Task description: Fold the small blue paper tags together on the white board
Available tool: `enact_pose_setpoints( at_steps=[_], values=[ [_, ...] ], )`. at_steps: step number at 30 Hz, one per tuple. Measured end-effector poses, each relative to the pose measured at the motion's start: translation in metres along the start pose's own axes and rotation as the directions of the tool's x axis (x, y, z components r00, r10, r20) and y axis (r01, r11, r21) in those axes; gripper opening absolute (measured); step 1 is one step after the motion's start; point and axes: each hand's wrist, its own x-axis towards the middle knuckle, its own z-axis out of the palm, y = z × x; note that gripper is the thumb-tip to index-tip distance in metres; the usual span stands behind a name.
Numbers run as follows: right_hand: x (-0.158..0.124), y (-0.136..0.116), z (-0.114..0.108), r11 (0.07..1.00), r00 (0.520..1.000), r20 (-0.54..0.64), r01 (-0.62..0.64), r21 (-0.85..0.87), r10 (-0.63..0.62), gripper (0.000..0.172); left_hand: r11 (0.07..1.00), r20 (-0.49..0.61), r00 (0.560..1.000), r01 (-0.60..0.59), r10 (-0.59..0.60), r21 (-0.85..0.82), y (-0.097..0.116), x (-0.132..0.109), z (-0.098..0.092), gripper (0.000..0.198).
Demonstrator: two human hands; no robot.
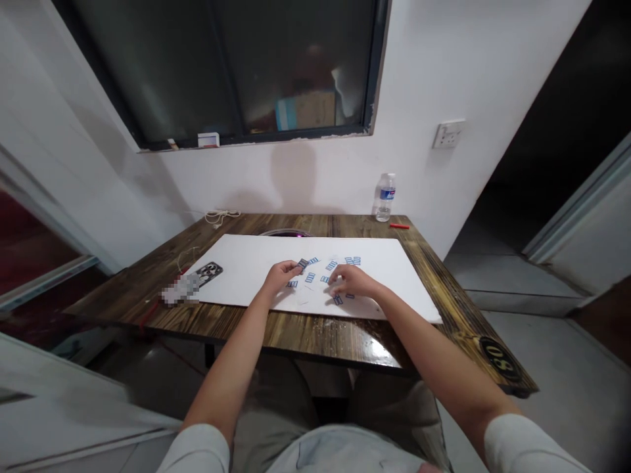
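Note:
Several small blue-striped paper tags lie scattered on a large white sheet covering most of the wooden table. My left hand pinches a darker tag at its fingertips, just above the sheet. To the right, my right hand rests its fingertips on the sheet among the tags, closest to one and another. Whether those fingers hold anything is hidden at this size.
A phone and a blurred item lie left of the sheet. A water bottle, a red pen and a white cable sit along the back. A wall stands behind the table.

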Motion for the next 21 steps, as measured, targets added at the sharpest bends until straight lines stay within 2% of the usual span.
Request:
enact_pose_setpoints(
  at_steps=[4,7,14,19,21],
  values=[
    [-0.003,0.003,0.0,0.977,0.997,0.081,0.026,-0.21,-0.009,0.044,0.996,-0.166,0.983,0.069,-0.078,-0.055,-0.004,0.002,-0.004,0.053],
    [-0.002,0.003,0.004,0.946,0.991,0.129,0.012,-0.325,0.032,0.048,0.989,-0.24,0.964,0.093,-0.118,-0.112,-0.005,0.002,-0.005,0.056],
    [0.003,0.005,0.013,0.899,0.968,0.194,-0.061,-0.434,0.159,0.037,0.984,-0.224,0.968,0.075,-0.111,-0.162,0.001,-0.001,-0.001,0.054],
    [0.0,0.0,0.011,0.888,0.962,0.2,-0.075,-0.454,0.184,0.048,0.985,-0.251,0.962,0.071,-0.11,-0.158,0.0,-0.001,-0.002,0.047],
    [-0.001,-0.002,0.01,0.884,0.956,0.206,-0.094,-0.458,0.208,0.047,0.984,-0.257,0.96,0.071,-0.112,-0.161,-0.001,-0.001,-0.003,0.047]
  ],
)
